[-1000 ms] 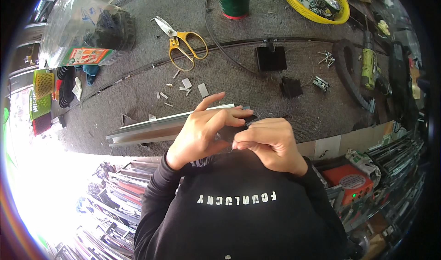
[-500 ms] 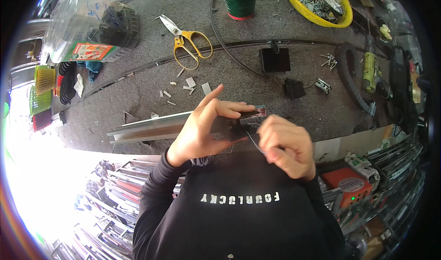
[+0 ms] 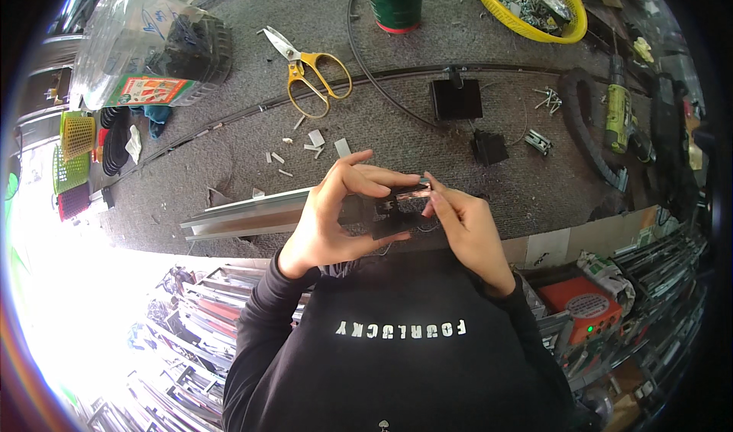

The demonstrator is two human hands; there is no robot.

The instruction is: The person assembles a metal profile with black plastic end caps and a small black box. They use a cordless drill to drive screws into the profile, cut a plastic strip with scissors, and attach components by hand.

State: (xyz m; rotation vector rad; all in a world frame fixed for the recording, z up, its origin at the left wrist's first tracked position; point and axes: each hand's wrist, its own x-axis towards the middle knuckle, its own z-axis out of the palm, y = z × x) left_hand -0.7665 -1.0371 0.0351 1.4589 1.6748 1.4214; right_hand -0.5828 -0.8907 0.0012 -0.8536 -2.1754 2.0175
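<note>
The left hand [image 3: 330, 212] is arching, thumb below, fingers above. The right hand [image 3: 472, 227] is bending its fingers beside it.

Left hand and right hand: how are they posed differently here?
The left hand spans the black piece, thumb nearer the body and fingers opposite; the right hand meets its right end. The left hand's thumb and index finger spread wide; the right hand's fingertips sit close together. Both are bare, with black sleeves.
</note>
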